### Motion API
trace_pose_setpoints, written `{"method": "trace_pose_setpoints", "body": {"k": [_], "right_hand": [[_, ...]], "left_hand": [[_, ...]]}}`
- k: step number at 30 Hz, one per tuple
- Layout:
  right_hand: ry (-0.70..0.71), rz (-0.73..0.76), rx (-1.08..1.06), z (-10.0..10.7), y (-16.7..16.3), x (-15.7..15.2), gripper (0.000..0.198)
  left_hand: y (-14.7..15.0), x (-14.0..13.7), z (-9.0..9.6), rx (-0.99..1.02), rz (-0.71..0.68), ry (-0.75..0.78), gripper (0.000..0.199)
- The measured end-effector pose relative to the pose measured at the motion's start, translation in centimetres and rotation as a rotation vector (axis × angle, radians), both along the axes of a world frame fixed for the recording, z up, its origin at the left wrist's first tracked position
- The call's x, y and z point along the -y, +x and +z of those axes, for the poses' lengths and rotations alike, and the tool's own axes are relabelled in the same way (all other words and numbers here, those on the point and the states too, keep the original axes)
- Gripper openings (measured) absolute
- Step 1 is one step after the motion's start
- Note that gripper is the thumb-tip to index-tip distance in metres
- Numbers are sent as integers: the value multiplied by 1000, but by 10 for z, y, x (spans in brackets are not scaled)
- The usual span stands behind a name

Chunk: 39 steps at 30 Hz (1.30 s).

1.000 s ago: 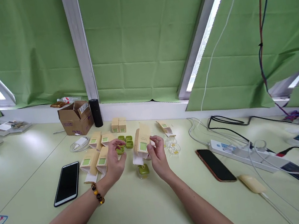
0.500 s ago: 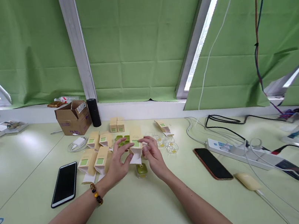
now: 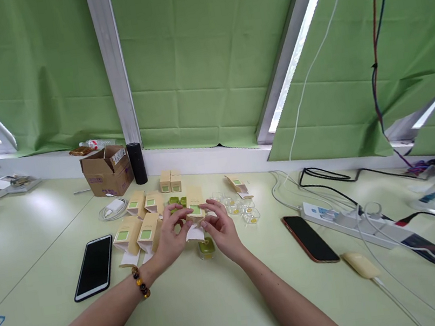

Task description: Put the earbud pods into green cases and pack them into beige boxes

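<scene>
Between my two hands is a small beige cardboard box (image 3: 194, 196) with a green label and a white flap hanging from its near end. My left hand (image 3: 173, 234) grips its left side, thumb and fingers bent against it. On the right side, my right hand (image 3: 222, 228) holds it with thumb and fingertips. Just below the flap stands a small clear container with a green lid (image 3: 206, 248). Several green lids (image 3: 177, 200) lie behind my left fingers, partly hidden. Clear little cups (image 3: 250, 214) with yellow marks sit right of my right hand.
Several beige boxes with open flaps (image 3: 128, 234) lie left of my left hand; two closed ones (image 3: 170, 181) stand behind. Another box (image 3: 237, 184) lies at the back. Phones (image 3: 94, 268) (image 3: 309, 238) flank my arms. A power strip (image 3: 347, 224) with cables is at right, a brown carton (image 3: 107, 171) at back left.
Both hands have shifted slightly with the beige box, a little to the left. My right thumb has moved down and inward near the flap. Other things stay where they were.
</scene>
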State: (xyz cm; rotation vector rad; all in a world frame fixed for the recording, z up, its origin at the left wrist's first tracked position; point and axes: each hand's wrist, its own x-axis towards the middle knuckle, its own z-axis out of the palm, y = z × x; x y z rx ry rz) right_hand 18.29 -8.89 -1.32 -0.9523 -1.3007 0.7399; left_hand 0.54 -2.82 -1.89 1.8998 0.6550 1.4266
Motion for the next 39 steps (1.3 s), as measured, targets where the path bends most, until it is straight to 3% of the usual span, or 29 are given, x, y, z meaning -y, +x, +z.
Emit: {"method": "trace_pose_setpoints", "body": {"k": [9,17,21,29,39], "right_hand": [[-20,-64,6,-4,-2,-3,32],[-30,-118,-22,-3,3,-5,34],[-23,-128,-37,-3,3,-5,34],[-1,-77,11,-3,0,-1,36],[38,-3,71,1,0,6,38]], "left_hand": [[-2,0,-2,-32,-23,-15,26],[-11,5,4,-165,-236,34,64],[-10,4,3,-184,-251,44,81],[-6,6,5,-56,-170,-51,46],[-3,2,2,33,-104,-78,28]]}}
